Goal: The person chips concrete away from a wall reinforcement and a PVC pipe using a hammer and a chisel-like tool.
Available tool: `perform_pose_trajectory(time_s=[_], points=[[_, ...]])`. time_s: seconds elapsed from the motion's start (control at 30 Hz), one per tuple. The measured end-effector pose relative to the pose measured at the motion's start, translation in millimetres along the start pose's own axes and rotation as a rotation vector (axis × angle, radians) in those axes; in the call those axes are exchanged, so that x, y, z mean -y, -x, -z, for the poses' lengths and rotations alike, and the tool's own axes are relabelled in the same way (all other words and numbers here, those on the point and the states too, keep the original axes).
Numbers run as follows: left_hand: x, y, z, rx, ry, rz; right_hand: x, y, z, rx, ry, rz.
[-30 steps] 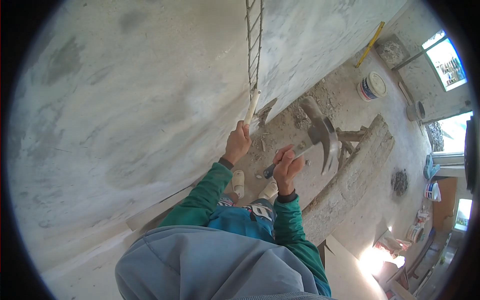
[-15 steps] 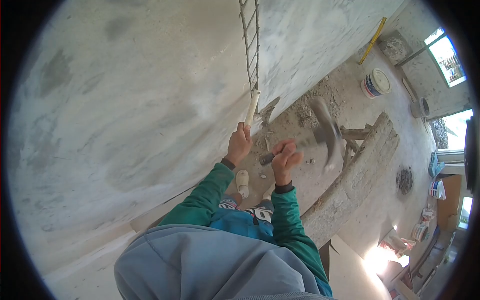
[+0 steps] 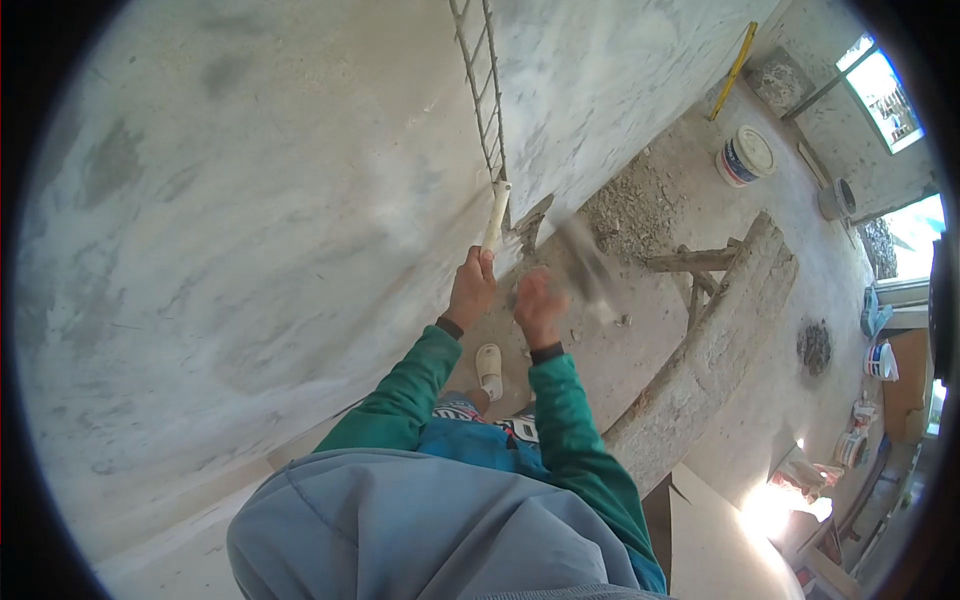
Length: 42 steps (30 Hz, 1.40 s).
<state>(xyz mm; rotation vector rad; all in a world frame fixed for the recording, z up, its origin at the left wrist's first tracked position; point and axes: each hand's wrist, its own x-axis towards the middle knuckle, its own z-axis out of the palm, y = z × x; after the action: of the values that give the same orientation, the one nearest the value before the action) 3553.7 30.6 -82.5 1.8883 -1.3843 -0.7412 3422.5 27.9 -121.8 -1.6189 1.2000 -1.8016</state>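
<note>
My left hand [image 3: 473,288] is wrapped round a pale rod-like tool [image 3: 497,215], its upper end at the lower end of the metal lattice strip [image 3: 482,90] on the wall corner. Just right of it, my right hand [image 3: 540,308] is closed round the handle of a hammer [image 3: 588,268]. The hammer's head is smeared by motion and its handle is mostly hidden. Beside the tools, a broken patch [image 3: 532,228] shows at the wall's edge.
A rough wooden bench [image 3: 705,350] stands to the right. Rubble [image 3: 635,215] lies on the floor by the wall. Farther off are a lidded white bucket [image 3: 745,157], a yellow level [image 3: 733,72] and a grey bucket [image 3: 837,199]. A slippered foot [image 3: 489,368] is below.
My right hand and the hammer have swung left, closer to the pale tool. My left hand still grips that tool. The whole view has shifted slightly.
</note>
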Motion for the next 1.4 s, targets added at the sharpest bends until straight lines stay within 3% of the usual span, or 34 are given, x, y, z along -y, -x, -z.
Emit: perform_pose_trajectory(time_s=[0.03,0.1,0.13,0.2,0.23,0.3,0.33,0.4,0.43,0.5,0.53,0.6,0.63,0.7,0.73,0.8,0.93,1.03,1.1,1.13,1.2,1.23,1.3,1.33,1.4], points=[[-1.6,-2.0,0.8,0.001,0.021,-0.008,-1.7,-7.7,3.1,-0.006,0.006,0.002],[-1.3,6.0,4.8,0.016,0.039,-0.027,3.2,-22.3,15.1,0.276,0.339,-0.391],[-4.5,2.0,6.2,0.031,0.031,-0.016,4.5,-33.0,17.9,0.26,0.339,-0.366],[0.4,1.5,3.8,0.052,0.02,0.022,17.6,-15.4,33.3,0.144,0.111,-0.577],[2.6,-4.7,-0.3,0.038,0.018,0.0,29.8,-17.0,32.0,0.146,0.112,-0.573],[6.9,-6.4,-3.3,0.03,0.012,-0.002,68.5,-18.1,23.0,-0.068,-0.278,-0.399],[4.8,-7.3,-2.0,0.022,0.037,-0.002,55.4,-16.6,14.1,-0.066,-0.275,-0.408],[3.7,-2.9,-0.5,0.035,0.062,-0.015,16.9,-14.8,-2.7,0.211,0.26,-0.189],[4.1,-4.3,0.8,0.042,0.065,-0.027,18.1,-17.4,4.9,0.2,0.27,-0.184],[2.8,-12.5,2.8,0.038,0.072,-0.05,21.4,-25.7,14.9,0.285,0.004,-0.757],[2.6,-15.1,2.5,0.025,0.094,-0.083,32.9,-29.2,17.7,0.294,0.007,-0.744],[8.8,-6.6,3.5,0.025,0.115,-0.102,73.2,-24.2,28.2,-0.142,-1.115,-1.314],[8.8,-7.1,2.9,0.037,0.128,-0.074,71.5,-23.8,27.9,-0.13,-1.106,-1.312],[10.1,-8.9,3.7,0.042,0.146,-0.044,66.5,-23.0,26.1,-0.354,-1.675,-1.254],[12.5,-9.8,2.2,0.039,0.153,-0.052,68.5,-25.1,17.1,-0.35,-1.671,-1.254],[18.9,-10.8,3.3,0.055,0.158,-0.072,75.3,-29.5,-6.2,0.166,-1.192,-1.495],[31.0,-16.9,18.6,0.119,0.192,-0.029,98.0,-36.4,10.8,0.086,-1.136,-1.47],[37.2,-17.6,11.9,0.083,0.255,-0.102,115.7,-34.1,-5.0,-0.107,-1.208,-1.381],[35.3,-14.2,4.6,0.021,0.268,-0.147,118.5,-39.3,-27.4,-0.022,-0.893,-1.422],[34.7,-12.7,2.6,0.025,0.273,-0.147,112.9,-38.8,-24.6,-0.026,-0.886,-1.421],[32.8,-9.6,0.0,0.286,0.622,0.122,99.9,-38.1,-11.0,0.167,-0.515,-1.265],[18.3,-6.1,5.1,0.29,0.628,0.115,99.5,-39.6,6.1,0.207,-0.555,-1.221],[-13.9,23.5,25.8,0.689,1.514,0.848,99.3,-32.6,27.6,0.196,-0.496,-1.224],[-13.7,37.1,19.5,0.691,1.506,0.857,100.0,-27.7,35.6,0.19,-0.442,-1.225],[-9.6,51.6,1.2,0.447,0.89,0.461,102.1,-24.9,51.5,0.174,-0.367,-1.166]])
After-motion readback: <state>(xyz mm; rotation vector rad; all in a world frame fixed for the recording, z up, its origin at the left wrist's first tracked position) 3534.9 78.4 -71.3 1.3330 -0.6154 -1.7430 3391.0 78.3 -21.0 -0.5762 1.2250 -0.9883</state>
